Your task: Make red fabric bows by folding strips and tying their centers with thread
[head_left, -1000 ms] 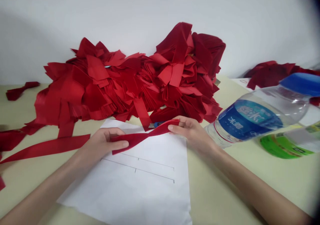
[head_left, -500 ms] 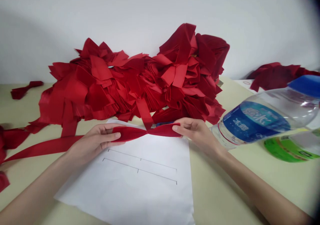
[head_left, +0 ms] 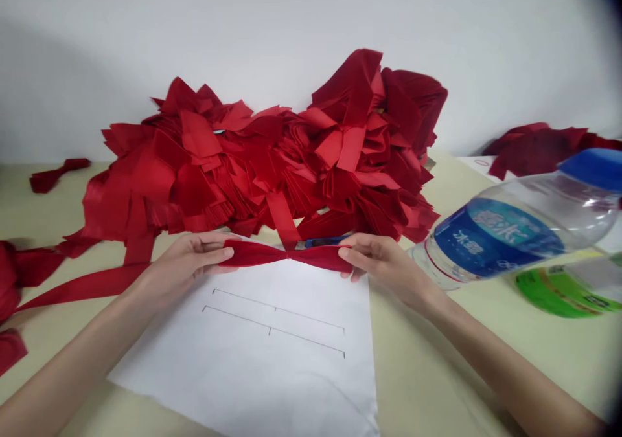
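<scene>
Between my two hands a red ribbon bow (head_left: 262, 254) is stretched out sideways, pinched narrow at its middle. My left hand (head_left: 194, 256) grips its left end between thumb and fingers. My right hand (head_left: 372, 256) pinches the right end the same way. Below the bow lies a white paper sheet (head_left: 253, 379) with two drawn lines, each marked at the ends and middle. A blue tool (head_left: 323, 241), perhaps a cutter, lies just behind the bow, partly hidden.
A large heap of red ribbon pieces (head_left: 262, 158) stands against the wall. More red ribbon (head_left: 87, 291) trails at the left. On the right are a blue-capped clear bottle (head_left: 505, 230), a green-labelled container (head_left: 558, 288) and a dark red pile (head_left: 544, 149).
The bow has tilted slightly, its left end a little higher and its right end a little lower. Both hands still hold it. The whole view has shifted slightly.
</scene>
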`<state>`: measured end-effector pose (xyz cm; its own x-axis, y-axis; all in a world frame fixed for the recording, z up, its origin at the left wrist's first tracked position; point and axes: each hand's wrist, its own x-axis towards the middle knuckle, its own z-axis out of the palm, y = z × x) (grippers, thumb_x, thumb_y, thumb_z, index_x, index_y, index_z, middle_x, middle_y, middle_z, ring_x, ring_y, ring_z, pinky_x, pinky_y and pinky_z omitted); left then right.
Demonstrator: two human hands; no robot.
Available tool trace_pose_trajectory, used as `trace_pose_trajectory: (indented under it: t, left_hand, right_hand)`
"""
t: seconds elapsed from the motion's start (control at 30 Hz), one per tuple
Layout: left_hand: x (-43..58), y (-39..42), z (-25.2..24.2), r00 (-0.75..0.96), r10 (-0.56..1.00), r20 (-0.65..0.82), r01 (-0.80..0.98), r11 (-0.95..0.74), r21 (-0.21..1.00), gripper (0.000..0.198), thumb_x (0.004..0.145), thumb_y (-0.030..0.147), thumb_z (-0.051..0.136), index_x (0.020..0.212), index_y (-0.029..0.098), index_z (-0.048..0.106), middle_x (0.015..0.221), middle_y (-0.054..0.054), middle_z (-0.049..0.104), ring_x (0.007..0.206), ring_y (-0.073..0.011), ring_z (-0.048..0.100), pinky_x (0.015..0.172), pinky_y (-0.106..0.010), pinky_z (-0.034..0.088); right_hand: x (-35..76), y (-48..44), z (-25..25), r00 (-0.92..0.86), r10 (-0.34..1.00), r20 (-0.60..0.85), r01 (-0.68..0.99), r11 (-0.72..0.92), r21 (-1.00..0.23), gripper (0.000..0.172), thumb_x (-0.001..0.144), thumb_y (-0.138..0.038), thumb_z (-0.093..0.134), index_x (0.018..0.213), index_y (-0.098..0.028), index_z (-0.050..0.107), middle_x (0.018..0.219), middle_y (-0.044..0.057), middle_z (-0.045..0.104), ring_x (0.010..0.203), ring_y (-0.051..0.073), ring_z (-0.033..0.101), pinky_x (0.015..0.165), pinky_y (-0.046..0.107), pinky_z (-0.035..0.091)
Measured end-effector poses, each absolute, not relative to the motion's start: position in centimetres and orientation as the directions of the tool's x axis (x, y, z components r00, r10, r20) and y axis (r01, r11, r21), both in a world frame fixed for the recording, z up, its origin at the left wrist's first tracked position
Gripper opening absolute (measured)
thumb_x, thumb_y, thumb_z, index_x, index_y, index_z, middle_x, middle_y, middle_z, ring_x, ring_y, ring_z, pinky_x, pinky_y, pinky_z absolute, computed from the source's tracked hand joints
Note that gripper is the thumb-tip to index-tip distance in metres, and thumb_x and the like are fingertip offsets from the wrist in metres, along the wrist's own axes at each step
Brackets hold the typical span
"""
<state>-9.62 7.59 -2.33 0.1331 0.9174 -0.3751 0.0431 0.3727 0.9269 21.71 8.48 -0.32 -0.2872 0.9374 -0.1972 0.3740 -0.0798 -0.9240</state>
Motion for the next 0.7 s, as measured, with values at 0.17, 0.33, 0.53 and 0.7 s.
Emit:
trace_pose_trajectory:
  t: [0.17, 0.33, 0.53, 0.7]
  left_hand:
    - [-9.9, 7.8, -3.0, 0.123, 0.922, -0.366, 0.065, 0.36, 0.931, 0.027, 0.069, 0.025, 0.076, 0.095, 0.022, 0.07, 0.076, 0.002, 0.07, 0.065, -0.0102, 0.063, 0.056, -0.018, 0.05]
    - [-9.8, 7.9, -3.3, 0.07, 0.947, -0.315, 0.089, 0.308, 0.947, 0.019, 0.066, 0.023, 0.077, 0.084, 0.021, 0.07, 0.066, 0.004, 0.066, 0.058, -0.0083, 0.059, 0.055, -0.018, 0.048]
    - [-9.8, 8.1, -1.9, 0.061, 0.953, -0.297, 0.221, 0.277, 0.935, 0.017, 0.065, 0.022, 0.076, 0.08, 0.02, 0.069, 0.063, 0.004, 0.063, 0.058, -0.0106, 0.058, 0.058, -0.022, 0.05]
    - [-11.1, 8.4, -1.1, 0.162, 0.889, -0.428, 0.311, 0.366, 0.877, 0.019, 0.071, 0.034, 0.072, 0.087, 0.024, 0.069, 0.064, 0.004, 0.061, 0.068, -0.012, 0.059, 0.071, -0.024, 0.053]
  right_hand:
    - [21.5, 8.3, 0.0, -0.274, 0.941, -0.199, 0.357, -0.093, -0.929, 0.029, 0.073, -0.042, 0.068, 0.082, -0.015, 0.063, 0.066, 0.0, 0.064, 0.059, 0.012, 0.062, 0.058, 0.024, 0.049]
    - [21.3, 8.2, 0.2, -0.232, 0.946, -0.228, 0.39, -0.124, -0.912, 0.026, 0.069, -0.039, 0.07, 0.068, -0.015, 0.059, 0.056, 0.0, 0.061, 0.049, 0.012, 0.06, 0.049, 0.023, 0.047]
    - [21.3, 7.4, 0.0, -0.341, 0.888, -0.309, 0.465, -0.127, -0.876, 0.026, 0.077, -0.041, 0.063, 0.077, -0.016, 0.056, 0.061, -0.001, 0.061, 0.056, 0.016, 0.066, 0.053, 0.025, 0.053]
    - [21.1, 6.3, -0.1, -0.486, 0.8, -0.353, 0.418, -0.142, -0.897, 0.029, 0.083, -0.045, 0.054, 0.084, -0.016, 0.056, 0.063, -0.003, 0.053, 0.064, 0.017, 0.068, 0.056, 0.026, 0.057]
